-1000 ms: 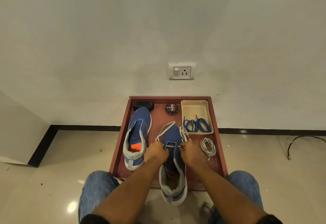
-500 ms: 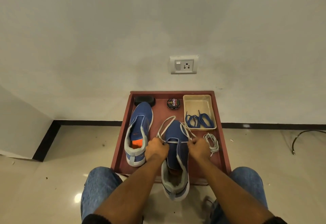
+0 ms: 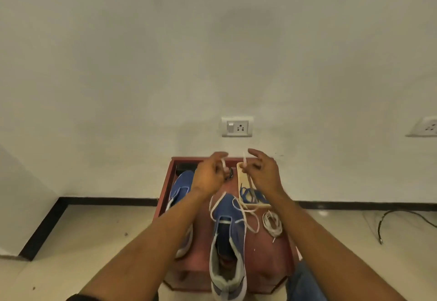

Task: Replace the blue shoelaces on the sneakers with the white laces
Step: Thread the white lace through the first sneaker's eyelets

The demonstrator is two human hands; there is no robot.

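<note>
Right now the white lace is threaded through the lowest eyelets of the near sneaker, which lies toe-away on the red tray, and both its ends are lifted up toward the wall. The left hand pinches one end between thumb and curled fingers, and the right hand pinches the other end, with its index finger standing free. This looks like the evening-out pull after the first crossing, so the sound way is to draw both ends up together until they match in length, keep the lace flat and untwisted, and only then cross to the next pair of eyelets. Pulling one side harder would probably leave a short end at the top. The second sneaker sits to the left, partly behind the left forearm; whether it has a lace cannot be told. A coiled spare white lace lies just right of the near sneaker, and the blue laces rest in a cream tray behind it. Something dark sits at the far left corner of the red tray. Beyond is a pale tiled floor, a white wall with a socket and a loose black cable.
</note>
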